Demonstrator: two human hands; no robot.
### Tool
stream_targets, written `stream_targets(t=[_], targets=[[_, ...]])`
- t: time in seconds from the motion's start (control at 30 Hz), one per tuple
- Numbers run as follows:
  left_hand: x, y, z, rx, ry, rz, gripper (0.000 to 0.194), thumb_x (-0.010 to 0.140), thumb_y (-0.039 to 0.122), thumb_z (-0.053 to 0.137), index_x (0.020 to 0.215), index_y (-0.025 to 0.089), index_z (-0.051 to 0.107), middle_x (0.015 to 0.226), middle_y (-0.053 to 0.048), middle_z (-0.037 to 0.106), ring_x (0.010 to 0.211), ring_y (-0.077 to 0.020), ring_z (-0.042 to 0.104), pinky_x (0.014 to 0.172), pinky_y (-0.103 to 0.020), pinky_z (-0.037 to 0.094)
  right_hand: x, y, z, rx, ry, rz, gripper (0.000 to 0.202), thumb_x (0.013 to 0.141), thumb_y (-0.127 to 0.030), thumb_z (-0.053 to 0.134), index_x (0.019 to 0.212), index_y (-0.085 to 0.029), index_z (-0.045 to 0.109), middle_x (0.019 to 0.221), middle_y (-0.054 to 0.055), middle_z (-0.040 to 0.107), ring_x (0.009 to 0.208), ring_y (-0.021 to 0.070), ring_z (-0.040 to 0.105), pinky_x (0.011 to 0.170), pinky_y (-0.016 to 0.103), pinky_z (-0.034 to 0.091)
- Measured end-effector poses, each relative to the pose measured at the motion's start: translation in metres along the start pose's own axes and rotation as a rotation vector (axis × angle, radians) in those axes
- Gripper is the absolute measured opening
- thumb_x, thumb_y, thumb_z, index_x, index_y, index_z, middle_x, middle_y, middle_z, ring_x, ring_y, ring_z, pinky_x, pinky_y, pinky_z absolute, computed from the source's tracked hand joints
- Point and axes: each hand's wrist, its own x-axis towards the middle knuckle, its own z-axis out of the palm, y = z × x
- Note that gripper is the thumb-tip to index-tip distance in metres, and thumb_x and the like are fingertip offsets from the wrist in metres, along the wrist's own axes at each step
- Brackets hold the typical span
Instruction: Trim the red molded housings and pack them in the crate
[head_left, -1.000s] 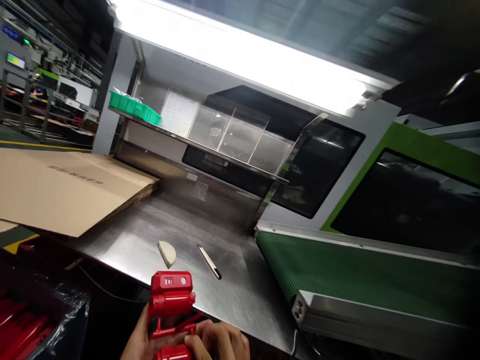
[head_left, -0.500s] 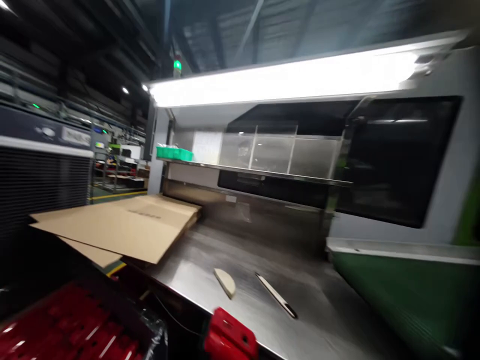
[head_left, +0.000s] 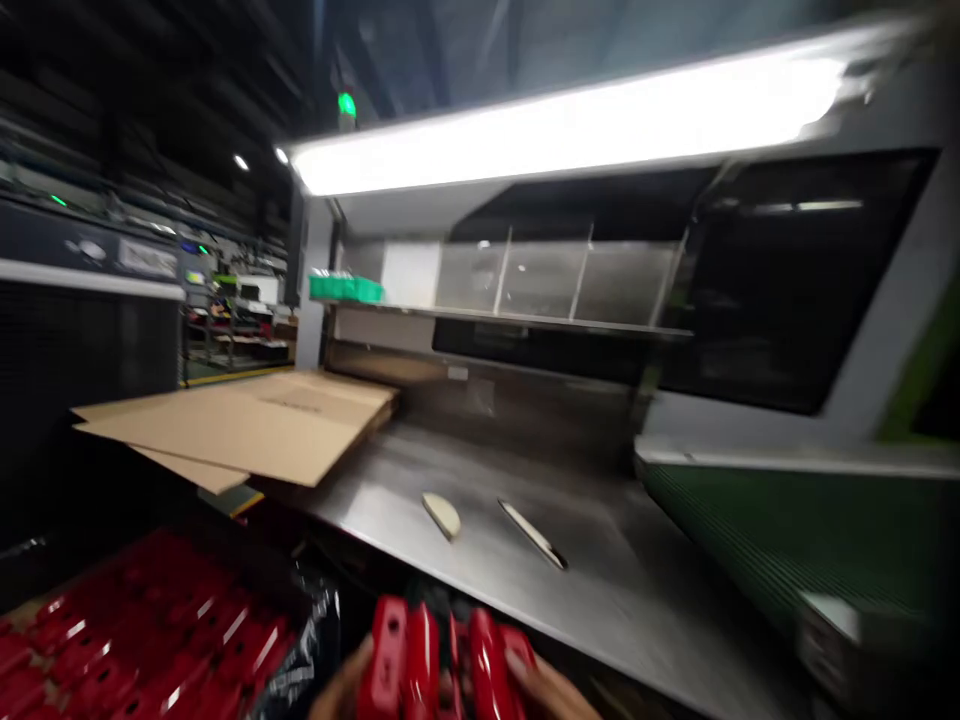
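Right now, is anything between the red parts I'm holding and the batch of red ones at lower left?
Yes: your left hand, at the left side of the held parts, then the shiny dark plastic along the right edge of the batch.

The red plastic [head_left: 422,650] looks glossy and smooth, the tabletop [head_left: 600,585] shiny metal, the cardboard [head_left: 240,425] matt

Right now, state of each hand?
Left hand: holding the red plastic parts at their left side, fingers mostly hidden.
Right hand: holding them at the right side.
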Motion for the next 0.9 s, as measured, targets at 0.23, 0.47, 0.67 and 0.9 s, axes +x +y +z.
stream_targets(t=[0.23,0.47,0.67,0.9], targets=[[0.003,-0.033,-0.002,0.044,-0.047,-0.111,0.047,0.092,0.037,0.050,0.118,-0.001,0.059,0.111,-0.028,0.067,0.102,-0.0398,0.064,0.094,-0.063,0.041,-0.053,-0.005,0.014,0.212,0.009,0.023,0.035,0.087,-0.025,0.059,0.120,-0.015,0.054,0.108,0.012,0.069,0.089,0.0189,0.069,0.079,0.032,0.052],[0.002,-0.042,0.012,0.149,0.031,-0.118,0.051,0.089,0.046,0.051,0.113,0.002,0.062,0.111,-0.024,0.069,0.098,-0.0397,0.066,0.079,-0.053,0.052,-0.071,0.000,0.014,-0.022,0.064,-0.098,0.046,0.086,-0.028,0.059,0.130,-0.020,0.049,0.122,0.014,0.063,0.110,0.0259,0.062,0.090,0.044,0.051],[-0.001,-0.032,0.011,0.175,0.035,-0.274,0.051,0.085,0.051,0.054,0.102,0.004,0.066,0.100,-0.023,0.072,0.065,-0.0303,0.068,0.055,-0.042,0.054,-0.073,0.011,-0.026,-1.263,-0.045,-0.973,0.047,0.081,-0.012,0.061,0.124,-0.032,0.059,0.132,0.001,0.057,0.131,0.0223,0.044,0.118,0.038,0.016],[-0.016,-0.032,0.014,0.325,0.060,0.003,0.040,0.087,0.039,0.053,0.087,0.004,0.071,0.087,-0.019,0.074,0.075,-0.0324,0.070,0.063,-0.037,0.054,-0.084,0.030,0.013,-0.252,0.102,-0.194,0.045,0.084,-0.045,0.057,0.124,-0.024,0.057,0.107,0.012,0.070,0.099,0.0283,0.067,0.087,0.044,0.053]])
